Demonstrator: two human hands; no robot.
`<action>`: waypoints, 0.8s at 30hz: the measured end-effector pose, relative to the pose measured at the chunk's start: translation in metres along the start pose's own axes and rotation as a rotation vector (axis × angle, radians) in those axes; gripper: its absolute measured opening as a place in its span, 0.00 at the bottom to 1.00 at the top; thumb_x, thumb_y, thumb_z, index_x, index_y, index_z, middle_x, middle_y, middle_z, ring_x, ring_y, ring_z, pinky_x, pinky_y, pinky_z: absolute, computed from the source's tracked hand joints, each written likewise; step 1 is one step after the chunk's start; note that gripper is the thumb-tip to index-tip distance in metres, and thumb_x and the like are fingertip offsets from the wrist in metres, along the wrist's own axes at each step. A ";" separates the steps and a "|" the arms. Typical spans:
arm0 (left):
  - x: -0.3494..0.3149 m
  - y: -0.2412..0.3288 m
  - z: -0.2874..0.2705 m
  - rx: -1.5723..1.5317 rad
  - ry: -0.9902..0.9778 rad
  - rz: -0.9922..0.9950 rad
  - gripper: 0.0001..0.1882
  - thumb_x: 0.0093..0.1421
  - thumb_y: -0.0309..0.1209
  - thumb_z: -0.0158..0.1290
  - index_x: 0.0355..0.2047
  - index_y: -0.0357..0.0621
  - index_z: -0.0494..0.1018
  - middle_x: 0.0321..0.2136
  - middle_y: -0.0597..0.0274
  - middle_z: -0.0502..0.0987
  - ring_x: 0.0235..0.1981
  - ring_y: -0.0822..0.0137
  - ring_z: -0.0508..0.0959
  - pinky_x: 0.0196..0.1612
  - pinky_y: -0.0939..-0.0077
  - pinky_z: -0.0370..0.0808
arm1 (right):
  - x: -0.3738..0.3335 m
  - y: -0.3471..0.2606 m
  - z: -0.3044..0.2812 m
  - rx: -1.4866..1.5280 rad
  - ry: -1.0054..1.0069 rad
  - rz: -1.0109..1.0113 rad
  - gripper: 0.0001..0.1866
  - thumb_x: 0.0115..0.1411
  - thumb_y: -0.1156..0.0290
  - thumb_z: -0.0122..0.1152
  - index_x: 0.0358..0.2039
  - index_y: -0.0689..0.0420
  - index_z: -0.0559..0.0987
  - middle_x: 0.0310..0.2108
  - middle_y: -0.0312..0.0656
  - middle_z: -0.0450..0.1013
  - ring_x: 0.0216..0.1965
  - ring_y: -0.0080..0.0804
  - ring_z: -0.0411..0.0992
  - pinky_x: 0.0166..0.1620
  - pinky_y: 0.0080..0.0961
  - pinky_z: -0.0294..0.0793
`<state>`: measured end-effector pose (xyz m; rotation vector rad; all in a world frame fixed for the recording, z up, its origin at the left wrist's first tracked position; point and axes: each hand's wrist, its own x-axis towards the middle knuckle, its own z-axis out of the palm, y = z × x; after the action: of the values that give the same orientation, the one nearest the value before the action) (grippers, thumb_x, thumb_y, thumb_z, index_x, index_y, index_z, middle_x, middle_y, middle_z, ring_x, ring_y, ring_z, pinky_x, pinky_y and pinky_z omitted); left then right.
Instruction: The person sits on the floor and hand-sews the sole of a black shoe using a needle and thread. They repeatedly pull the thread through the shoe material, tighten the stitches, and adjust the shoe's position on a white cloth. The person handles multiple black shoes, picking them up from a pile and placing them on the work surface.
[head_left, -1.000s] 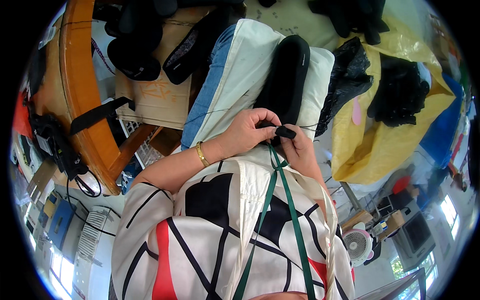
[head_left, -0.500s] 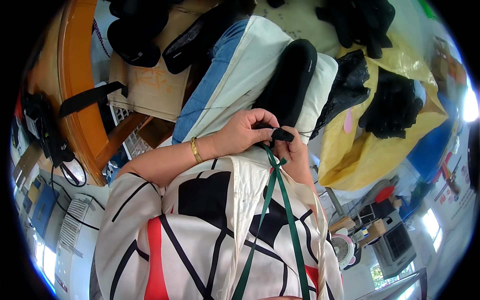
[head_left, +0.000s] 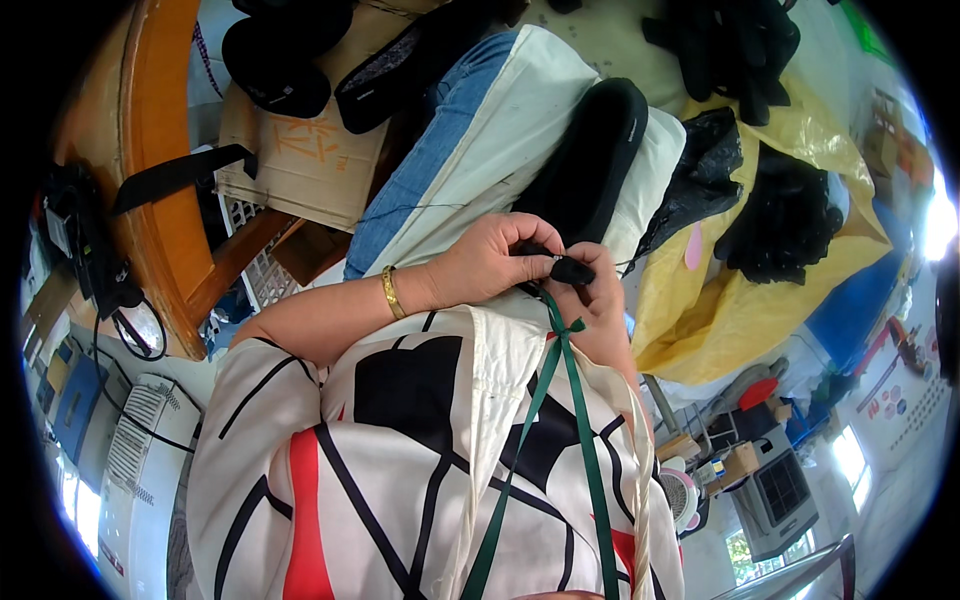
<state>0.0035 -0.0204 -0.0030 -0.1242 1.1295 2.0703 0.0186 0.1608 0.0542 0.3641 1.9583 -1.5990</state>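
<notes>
My left hand (head_left: 492, 262), with a gold bracelet (head_left: 390, 292) on its wrist, is closed in a pinch at a small black cloth piece (head_left: 571, 271). Curled around that piece from the other side is my right hand (head_left: 598, 305), its fingers closed on it. Both hands meet just above my lap; anything finer between the fingertips is too small to make out. Beyond them a black shoe (head_left: 590, 165) lies on the white cloth (head_left: 535, 110) over my legs. Dark thread (head_left: 440, 207) runs across the cloth to the left of my hands.
More black shoes (head_left: 385, 85) rest on a cardboard box (head_left: 300, 165) at the far left, near an orange wooden table (head_left: 165, 250). To the right, a yellow bag (head_left: 690, 340) holds black pieces (head_left: 785, 220). Green ribbon (head_left: 590, 450) hangs down my front.
My right hand's fingers have come up around the black piece, which has turned slightly. The view has shifted a little; both hands stay together at the same place.
</notes>
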 end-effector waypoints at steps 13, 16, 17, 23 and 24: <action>-0.001 0.009 0.004 0.323 0.027 0.091 0.08 0.59 0.25 0.59 0.38 0.38 0.74 0.35 0.67 0.74 0.37 0.77 0.72 0.41 0.81 0.71 | 0.036 -0.035 -0.036 -0.755 -0.014 -0.513 0.09 0.61 0.69 0.61 0.42 0.53 0.80 0.30 0.45 0.76 0.27 0.44 0.76 0.30 0.31 0.75; -0.003 0.020 0.005 0.661 0.030 0.237 0.07 0.61 0.27 0.57 0.37 0.40 0.73 0.34 0.64 0.74 0.35 0.74 0.74 0.40 0.79 0.72 | 0.041 -0.025 -0.035 -0.755 -0.078 -0.457 0.08 0.60 0.64 0.61 0.34 0.54 0.79 0.27 0.45 0.74 0.27 0.50 0.74 0.30 0.40 0.72; -0.004 0.025 0.005 0.564 0.035 0.154 0.08 0.60 0.28 0.57 0.37 0.39 0.73 0.34 0.64 0.74 0.33 0.74 0.74 0.39 0.78 0.72 | 0.042 -0.022 -0.036 -0.717 -0.086 -0.449 0.08 0.60 0.64 0.62 0.33 0.55 0.78 0.27 0.46 0.74 0.27 0.50 0.73 0.30 0.41 0.72; -0.019 0.076 0.023 0.754 0.037 0.060 0.10 0.60 0.30 0.56 0.36 0.38 0.70 0.26 0.58 0.76 0.27 0.67 0.76 0.34 0.74 0.73 | 0.040 -0.005 -0.025 -0.217 -0.121 -0.359 0.06 0.61 0.73 0.60 0.30 0.62 0.75 0.22 0.41 0.68 0.24 0.29 0.67 0.29 0.24 0.66; -0.020 0.078 0.022 0.808 0.045 0.046 0.10 0.59 0.31 0.57 0.37 0.37 0.72 0.28 0.57 0.77 0.28 0.68 0.77 0.35 0.74 0.73 | 0.042 0.000 -0.019 -0.146 -0.142 -0.313 0.06 0.61 0.73 0.60 0.31 0.62 0.75 0.22 0.40 0.68 0.24 0.28 0.67 0.29 0.24 0.66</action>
<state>-0.0278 -0.0400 0.0719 0.2518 1.9119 1.5056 -0.0198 0.1727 0.0312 -0.1178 2.0804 -1.6043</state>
